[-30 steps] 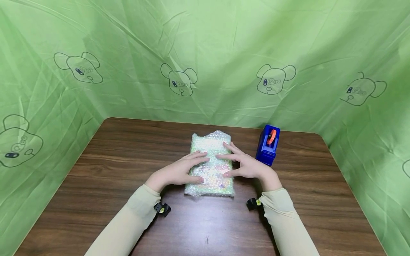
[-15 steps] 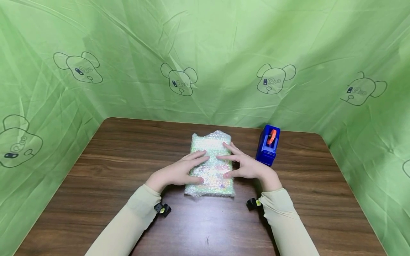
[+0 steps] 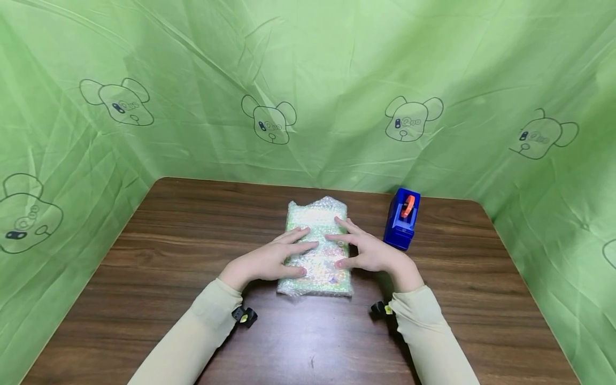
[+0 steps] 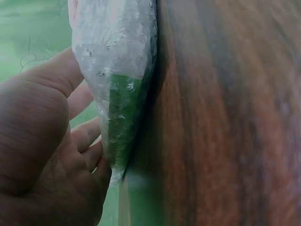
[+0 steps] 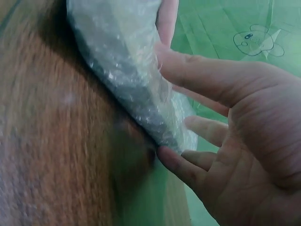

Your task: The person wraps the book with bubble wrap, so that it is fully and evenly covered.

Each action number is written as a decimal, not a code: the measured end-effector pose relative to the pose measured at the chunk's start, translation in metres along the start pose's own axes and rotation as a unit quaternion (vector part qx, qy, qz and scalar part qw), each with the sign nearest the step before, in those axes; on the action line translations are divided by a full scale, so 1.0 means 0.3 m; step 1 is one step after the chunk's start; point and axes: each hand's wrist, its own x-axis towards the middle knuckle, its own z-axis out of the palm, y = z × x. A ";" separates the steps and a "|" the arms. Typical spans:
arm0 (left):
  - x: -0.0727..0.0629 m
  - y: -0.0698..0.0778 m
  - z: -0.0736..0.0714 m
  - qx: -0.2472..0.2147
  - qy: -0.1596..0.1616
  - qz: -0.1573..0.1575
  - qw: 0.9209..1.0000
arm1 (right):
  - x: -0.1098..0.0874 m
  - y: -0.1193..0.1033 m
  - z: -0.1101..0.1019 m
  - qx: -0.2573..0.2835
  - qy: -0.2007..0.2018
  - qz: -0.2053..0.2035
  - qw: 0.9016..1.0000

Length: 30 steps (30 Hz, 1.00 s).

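Observation:
A flat rectangular package in bubble wrap (image 3: 315,283) lies lengthwise on the table, shiny, with pale green and pink colours showing through. My left hand (image 3: 267,261) rests on its left side, fingers spread and fairly straight across the top. From the other side my right hand (image 3: 375,252) lies on the right edge, thumb and fingers apart. In the left wrist view a green patch shows through the clear bubble wrap (image 4: 115,42). The right wrist view has the fingers along the edge of the wrapped package (image 5: 127,56), one fingertip low near the tabletop.
A blue tape dispenser (image 3: 400,227) with an orange roll (image 3: 408,206) stands at the back right, just beyond my right hand. The brown wooden table (image 3: 144,278) has rounded far corners. A green cloth (image 3: 327,64) with printed bear heads surrounds it on the far side and both flanks.
A finger of my left hand has shifted slightly farther over the package. Otherwise the hands, package and tape dispenser stay in place.

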 end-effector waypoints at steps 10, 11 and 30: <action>-0.005 0.012 -0.009 0.000 -0.004 -0.003 1.000 | -0.008 -0.044 -0.015 -0.034 0.014 0.006 0.999; -0.005 0.011 -0.008 0.000 -0.004 -0.003 1.000 | -0.010 -0.048 -0.016 -0.041 0.020 0.007 0.999; -0.001 -0.009 0.006 0.006 -0.004 0.009 1.000 | -0.166 -0.100 -0.109 -0.004 0.185 0.051 0.981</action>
